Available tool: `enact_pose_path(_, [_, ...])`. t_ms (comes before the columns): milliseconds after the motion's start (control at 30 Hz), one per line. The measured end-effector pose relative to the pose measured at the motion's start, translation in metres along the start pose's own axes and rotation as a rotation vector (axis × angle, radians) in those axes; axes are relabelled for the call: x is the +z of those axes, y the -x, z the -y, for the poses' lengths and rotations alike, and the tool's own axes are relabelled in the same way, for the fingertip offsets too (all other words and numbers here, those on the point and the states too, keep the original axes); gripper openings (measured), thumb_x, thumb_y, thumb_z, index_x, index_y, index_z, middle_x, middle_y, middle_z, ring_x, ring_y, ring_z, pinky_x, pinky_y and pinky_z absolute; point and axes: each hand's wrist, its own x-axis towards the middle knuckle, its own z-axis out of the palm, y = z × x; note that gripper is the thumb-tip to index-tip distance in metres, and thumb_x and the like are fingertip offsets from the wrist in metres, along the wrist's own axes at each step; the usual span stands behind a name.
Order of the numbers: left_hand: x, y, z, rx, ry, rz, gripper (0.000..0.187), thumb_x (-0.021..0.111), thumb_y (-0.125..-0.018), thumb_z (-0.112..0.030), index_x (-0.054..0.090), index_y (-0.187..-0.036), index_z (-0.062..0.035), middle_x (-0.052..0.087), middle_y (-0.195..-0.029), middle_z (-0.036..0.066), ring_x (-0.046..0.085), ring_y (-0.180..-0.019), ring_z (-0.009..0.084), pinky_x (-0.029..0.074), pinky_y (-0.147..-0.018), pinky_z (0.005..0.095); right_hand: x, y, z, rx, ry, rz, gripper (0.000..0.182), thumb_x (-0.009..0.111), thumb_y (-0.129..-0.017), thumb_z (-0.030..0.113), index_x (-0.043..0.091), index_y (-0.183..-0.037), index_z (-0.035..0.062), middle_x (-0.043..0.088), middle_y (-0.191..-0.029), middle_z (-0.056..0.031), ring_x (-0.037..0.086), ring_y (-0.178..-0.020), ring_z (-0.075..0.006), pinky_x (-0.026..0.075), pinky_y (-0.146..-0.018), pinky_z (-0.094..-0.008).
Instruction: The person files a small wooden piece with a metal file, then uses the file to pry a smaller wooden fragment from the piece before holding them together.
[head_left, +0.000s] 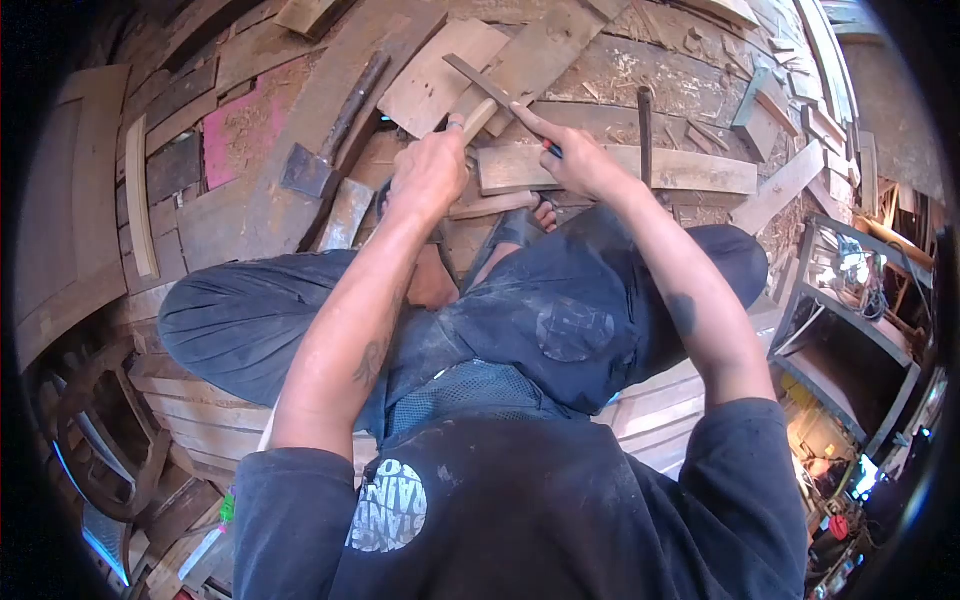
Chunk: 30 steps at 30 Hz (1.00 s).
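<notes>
My left hand (430, 170) is wrapped round a narrow wooden strip (481, 119), whose pale end points up and to the right. In my right hand (585, 163) is a flat file (478, 78), gripped by its dark and orange handle, with the index finger stretched along the blade. The file slants across the strip's far end and overlaps it in this view. Just below the right hand lies a thick wooden board (660, 170). My feet and crossed legs are beneath the hands.
A hatchet (308, 170) rests on planks at the left. Flat boards (440, 75) lie beyond the hands, amid shavings and offcuts. A dark rod (645, 135) stands right of the right hand. A metal-framed box (850, 340) is at the right, a carved wooden piece (150, 470) at lower left.
</notes>
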Motion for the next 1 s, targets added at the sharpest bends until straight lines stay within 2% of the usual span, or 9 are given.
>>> enact_pose_path(100, [-0.002,0.002,-0.001,-0.004,0.011,0.010,0.036,0.053,-0.094,-0.003,0.059,-0.129,0.0016,0.073,-0.099,0.029,0.072,-0.099,0.0466,0.057,-0.087,0.0542,-0.018,0.054,-0.006,-0.077,-0.038,-0.009,0.079,0.055,-0.092,0.004,0.036,-0.161,0.0378,0.071,-0.117,-0.0265,0.067,-0.113,-0.0444,0.053,-0.101,-0.0472])
enact_pose_path(200, [-0.001,0.002,-0.002,-0.005,0.005,0.011,0.037,0.053,-0.095,-0.006,0.058,-0.131,0.0002,0.073,-0.100,0.029,0.071,-0.099,0.0468,0.057,-0.086,0.0552,-0.033,0.081,-0.003,-0.012,-0.055,0.092,0.079,0.054,-0.092,0.002,0.036,-0.161,0.0355,0.071,-0.118,-0.0253,0.066,-0.113,-0.0446,0.053,-0.101,-0.0468])
enact_pose_path(500, [-0.002,-0.004,0.006,-0.008,-0.002,0.036,0.043,0.057,-0.098,-0.016,0.054,-0.138,0.0004,0.071,-0.103,0.031,0.069,-0.101,0.0487,0.054,-0.089,0.0576,-0.004,-0.007,0.011,-0.045,-0.048,-0.044,0.076,0.055,-0.093,0.006,0.038,-0.159,0.0399,0.071,-0.116,-0.0250,0.068,-0.109,-0.0428,0.053,-0.095,-0.0470])
enact_pose_path(600, [-0.001,-0.008,0.003,-0.031,0.113,0.110,0.045,0.061,-0.099,-0.023,0.055,-0.137,0.0015,0.069,-0.113,0.032,0.067,-0.109,0.0476,0.053,-0.094,0.0556,-0.005,0.025,-0.006,-0.050,-0.082,-0.015,0.078,0.057,-0.091,0.004,0.038,-0.161,0.0316,0.069,-0.127,-0.0251,0.065,-0.120,-0.0407,0.049,-0.106,-0.0422])
enact_pose_path(667, [0.002,-0.025,0.020,-0.034,0.211,0.197,0.049,0.066,-0.098,-0.027,0.055,-0.137,0.0017,0.067,-0.120,0.033,0.065,-0.116,0.0465,0.052,-0.098,0.0536,0.000,0.054,-0.027,-0.169,-0.190,-0.089,0.079,0.058,-0.089,0.003,0.040,-0.160,0.0313,0.069,-0.128,-0.0233,0.067,-0.120,-0.0381,0.052,-0.100,-0.0449])
enact_pose_path(700, [0.015,-0.034,0.032,-0.053,0.268,0.212,0.056,0.071,-0.096,-0.031,0.054,-0.137,0.0023,0.065,-0.126,0.034,0.063,-0.121,0.0455,0.051,-0.100,0.0513,-0.007,0.068,-0.017,-0.143,-0.198,-0.039,0.079,0.057,-0.089,0.001,0.038,-0.161,0.0272,0.065,-0.136,-0.0230,0.063,-0.129,-0.0353,0.049,-0.106,-0.0429])
enact_pose_path(733, [0.015,-0.033,0.032,-0.032,0.245,0.206,0.055,0.070,-0.096,-0.030,0.054,-0.137,0.0031,0.065,-0.123,0.034,0.063,-0.119,0.0466,0.051,-0.100,0.0513,-0.017,0.072,-0.003,0.033,-0.237,0.089,0.080,0.056,-0.089,0.000,0.037,-0.162,0.0288,0.060,-0.145,-0.0224,0.056,-0.136,-0.0362,0.046,-0.112,-0.0413])
enact_pose_path(833, [0.009,-0.029,0.027,-0.041,0.231,0.177,0.050,0.068,-0.098,-0.027,0.054,-0.135,0.0037,0.066,-0.119,0.035,0.063,-0.116,0.0484,0.051,-0.099,0.0518,-0.009,0.056,-0.003,-0.094,-0.165,-0.014,0.079,0.056,-0.091,0.000,0.036,-0.162,0.0288,0.060,-0.144,-0.0239,0.057,-0.135,-0.0379,0.045,-0.113,-0.0415])
enact_pose_path(1000, [-0.015,-0.024,0.016,-0.069,0.295,0.255,0.051,0.068,-0.098,-0.027,0.053,-0.135,0.0045,0.067,-0.118,0.034,0.066,-0.115,0.0451,0.052,-0.097,0.0503,-0.001,-0.025,0.008,-0.049,-0.133,-0.024,0.077,0.056,-0.094,0.002,0.037,-0.160,0.0367,0.063,-0.136,-0.0271,0.060,-0.127,-0.0430,0.048,-0.108,-0.0461])
